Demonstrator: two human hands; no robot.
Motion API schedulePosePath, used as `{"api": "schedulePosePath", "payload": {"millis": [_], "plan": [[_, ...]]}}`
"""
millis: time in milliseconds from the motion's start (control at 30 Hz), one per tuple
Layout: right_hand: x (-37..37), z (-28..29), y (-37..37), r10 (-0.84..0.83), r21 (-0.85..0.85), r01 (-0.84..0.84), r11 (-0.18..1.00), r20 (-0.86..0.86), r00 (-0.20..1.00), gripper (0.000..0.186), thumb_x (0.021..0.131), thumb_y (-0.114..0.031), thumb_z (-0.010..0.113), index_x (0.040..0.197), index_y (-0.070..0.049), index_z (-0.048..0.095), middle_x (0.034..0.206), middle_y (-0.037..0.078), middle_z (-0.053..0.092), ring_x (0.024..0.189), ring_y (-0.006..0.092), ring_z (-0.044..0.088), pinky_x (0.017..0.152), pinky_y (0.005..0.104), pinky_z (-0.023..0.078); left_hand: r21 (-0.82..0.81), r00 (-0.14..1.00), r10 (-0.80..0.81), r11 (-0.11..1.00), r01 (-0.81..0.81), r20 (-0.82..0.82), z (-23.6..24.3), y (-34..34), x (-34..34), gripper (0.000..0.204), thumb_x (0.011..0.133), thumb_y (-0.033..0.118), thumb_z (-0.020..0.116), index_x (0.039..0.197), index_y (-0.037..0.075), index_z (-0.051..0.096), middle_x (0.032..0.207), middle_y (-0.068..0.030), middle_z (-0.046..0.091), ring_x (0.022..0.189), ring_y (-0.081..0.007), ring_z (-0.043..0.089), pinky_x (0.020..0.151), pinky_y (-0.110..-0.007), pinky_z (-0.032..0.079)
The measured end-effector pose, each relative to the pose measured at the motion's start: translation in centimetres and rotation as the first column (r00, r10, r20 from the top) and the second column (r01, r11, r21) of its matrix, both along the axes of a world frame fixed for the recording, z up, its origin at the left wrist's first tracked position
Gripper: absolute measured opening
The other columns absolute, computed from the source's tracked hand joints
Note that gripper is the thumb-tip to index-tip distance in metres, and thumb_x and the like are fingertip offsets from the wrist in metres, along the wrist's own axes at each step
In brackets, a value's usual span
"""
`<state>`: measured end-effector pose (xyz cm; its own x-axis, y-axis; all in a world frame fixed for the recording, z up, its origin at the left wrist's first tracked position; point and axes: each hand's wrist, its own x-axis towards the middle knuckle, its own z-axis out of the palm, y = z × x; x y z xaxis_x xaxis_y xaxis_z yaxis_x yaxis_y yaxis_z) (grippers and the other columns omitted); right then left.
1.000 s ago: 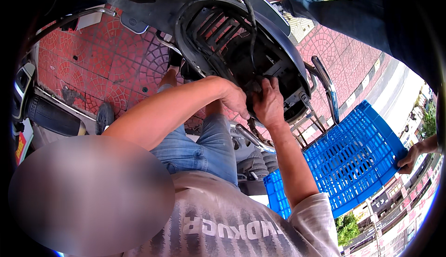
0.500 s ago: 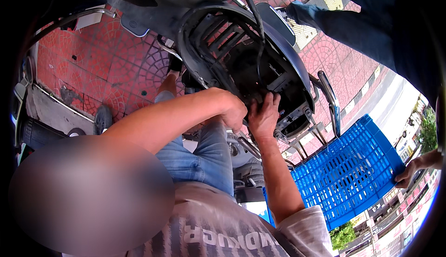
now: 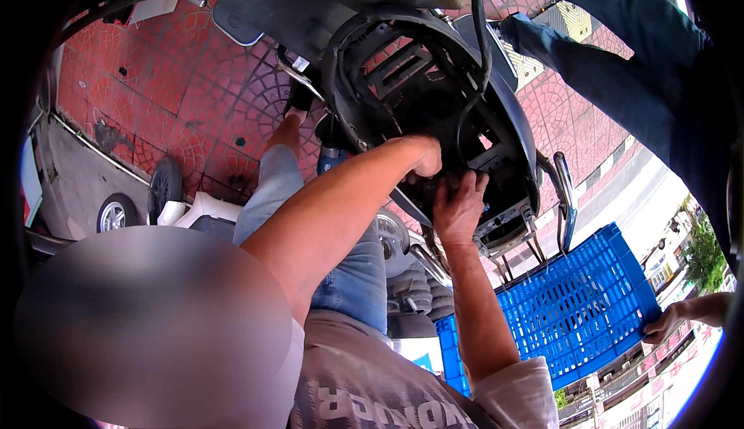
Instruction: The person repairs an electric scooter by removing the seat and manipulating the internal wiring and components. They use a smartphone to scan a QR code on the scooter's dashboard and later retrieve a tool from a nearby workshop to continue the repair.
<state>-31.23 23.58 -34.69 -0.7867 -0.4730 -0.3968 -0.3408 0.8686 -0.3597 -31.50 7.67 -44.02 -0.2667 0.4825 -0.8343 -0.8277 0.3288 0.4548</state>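
Note:
The open black under-seat body of a scooter point(image 3: 340, 80) is below me, with a black cable point(image 3: 483, 57) hanging down into it. My left hand point(image 3: 418, 158) reaches over its near left side with curled fingers; the fingertips are hidden inside. My right hand point(image 3: 459, 206) is just right of it at the near end, bent fingers down among the dark inner parts; what it holds cannot be made out. A chrome rail point(image 3: 562, 196) runs along the scooter's right side.
A blue plastic crate point(image 3: 573, 305) stands at the lower right, with another person's hand point(image 3: 663, 322) on its edge. Someone's dark-trousered legs point(image 3: 589, 80) are at the upper right. Red paving point(image 3: 170, 88), other vehicles' wheels point(image 3: 115, 216) and a street surround the scooter.
My left hand has moved up and forward into the compartment, its fingers now further inside. My right hand stays at the near end. The scooter and crate appear lower as the view shifts.

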Motion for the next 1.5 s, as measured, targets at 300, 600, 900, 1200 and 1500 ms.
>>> {"api": "schedulePosePath", "payload": {"millis": [300,600,900,1200,1500], "plan": [[1.1,2.1,-0.5,-0.031,-0.084,0.019,0.996,-0.139,0.99,0.047,0.088,-0.012,0.077,0.13,0.001,0.059,0.119,0.025,0.058,0.107,0.048,0.061,0.091,0.0529,0.051,-0.016,0.995,-0.067,0.998,0.066,-0.078,1.1,-0.4,-0.1,0.029,0.095,0.017,0.057,0.101,0.0,0.08,0.092,-0.0153,0.079,0.074,-0.0275,0.076,0.069,-0.045,0.06],[-0.8,3.0,-0.7,-0.075,0.189,0.064,0.98,0.051,0.996,0.05,0.089,-0.02,0.079,0.125,0.004,0.053,0.113,0.03,0.062,0.102,0.0517,0.063,0.086,0.0575,0.051,-0.127,0.683,-0.366,0.919,0.374,-0.632,-3.5,2.4,1.4,0.029,0.092,0.014,0.06,0.108,0.002,0.081,0.106,-0.0198,0.079,0.095,-0.0347,0.076,0.085,-0.045,0.061],[-0.5,2.7,0.7,-0.167,0.117,0.165,0.979,0.007,0.986,0.058,0.078,-0.017,0.087,0.123,0.003,0.057,0.113,0.027,0.064,0.104,0.0495,0.063,0.091,0.0548,0.051,-0.099,0.781,-0.371,0.922,0.374,-0.503,2.0,-1.5,1.1,0.029,0.087,0.015,0.061,0.105,0.008,0.083,0.113,-0.0186,0.078,0.11,-0.0379,0.073,0.093,-0.047,0.058],[-2.1,3.0,0.3,-0.239,0.215,0.199,0.956,0.179,0.954,0.057,0.08,-0.019,0.085,0.122,0.002,0.054,0.105,0.03,0.072,0.102,0.0515,0.069,0.089,0.0555,0.055,-0.175,0.748,-0.42,0.905,0.388,-0.514,4.8,-1.2,2.0,0.035,0.086,0.015,0.064,0.115,0.007,0.08,0.128,-0.0145,0.075,0.121,-0.0355,0.071,0.1,-0.049,0.057],[-1.4,3.7,-0.1,-0.15,0.292,0.086,0.953,0.204,0.967,0.059,0.086,-0.021,0.08,0.128,0.005,0.048,0.101,0.032,0.073,0.097,0.0513,0.071,0.088,0.0545,0.056,-0.172,0.599,-0.532,0.815,0.553,-0.598,0.2,0.0,1.6,0.037,0.091,0.016,0.063,0.121,0.002,0.079,0.12,-0.0198,0.078,0.115,-0.0308,0.075,0.088,-0.043,0.06]]}}
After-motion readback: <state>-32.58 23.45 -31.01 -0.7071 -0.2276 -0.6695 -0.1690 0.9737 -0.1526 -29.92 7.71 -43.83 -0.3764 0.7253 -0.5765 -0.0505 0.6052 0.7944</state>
